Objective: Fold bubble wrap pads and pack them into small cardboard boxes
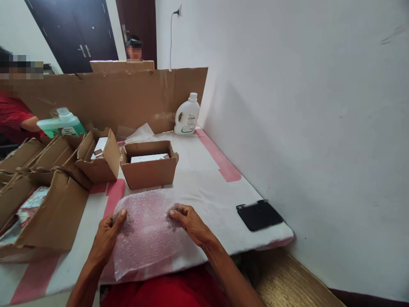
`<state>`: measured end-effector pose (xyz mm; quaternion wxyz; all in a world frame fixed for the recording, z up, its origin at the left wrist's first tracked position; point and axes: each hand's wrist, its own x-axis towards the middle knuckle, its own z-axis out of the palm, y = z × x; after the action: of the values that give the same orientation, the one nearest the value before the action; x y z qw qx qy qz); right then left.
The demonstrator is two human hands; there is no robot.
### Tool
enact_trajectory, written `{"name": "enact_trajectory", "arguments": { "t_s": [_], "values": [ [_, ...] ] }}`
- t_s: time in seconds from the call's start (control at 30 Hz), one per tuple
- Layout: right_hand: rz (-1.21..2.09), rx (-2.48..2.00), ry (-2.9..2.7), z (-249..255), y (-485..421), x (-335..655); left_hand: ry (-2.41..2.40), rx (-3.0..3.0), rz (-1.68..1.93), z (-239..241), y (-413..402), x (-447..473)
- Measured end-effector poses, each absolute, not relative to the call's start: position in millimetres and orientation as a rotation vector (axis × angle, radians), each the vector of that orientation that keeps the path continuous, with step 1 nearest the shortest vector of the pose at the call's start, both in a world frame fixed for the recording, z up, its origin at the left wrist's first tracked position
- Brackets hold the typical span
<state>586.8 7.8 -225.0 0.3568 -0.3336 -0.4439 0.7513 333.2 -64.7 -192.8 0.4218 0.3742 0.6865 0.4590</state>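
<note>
A clear sheet of bubble wrap (145, 234) is stretched between my two hands over the near edge of the table. My left hand (108, 234) pinches its left side, thumb on top and fingers behind the plastic. On the other side my right hand (188, 221) grips the wrap the same way, its fingertips blurred through the film. Just beyond the wrap stands an open cardboard box (150, 172) with a white box (149, 158) inside. Whether the wrap is a flat sheet or a pouch, I cannot tell.
More open cardboard boxes (72, 209) crowd the left side. A white jug (188, 115) and a green bottle (68, 123) stand near a cardboard partition (128, 98). A black flat object (259, 215) lies at right, near the wall. Two people are beyond the partition and at left.
</note>
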Motion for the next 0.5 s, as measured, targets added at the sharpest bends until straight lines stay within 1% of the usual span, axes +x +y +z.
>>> {"name": "enact_trajectory", "arguments": {
  "t_s": [0.17,0.3,0.4,0.5],
  "values": [
    [1.809,-1.022,-1.166,-235.9,6.0,584.7,1.657,0.888,1.115,-205.9,-74.0,333.7],
    [1.516,-1.273,-1.42,-249.1,13.1,595.5,1.776,0.971,1.141,-224.5,-71.7,329.3],
    [1.143,-1.436,-1.512,-253.1,15.5,604.8,2.054,1.047,1.226,-234.6,-69.9,326.5],
    [0.639,-1.453,-1.591,-247.5,4.7,599.3,2.265,1.471,1.307,-245.7,-70.4,341.1]
  ]
}}
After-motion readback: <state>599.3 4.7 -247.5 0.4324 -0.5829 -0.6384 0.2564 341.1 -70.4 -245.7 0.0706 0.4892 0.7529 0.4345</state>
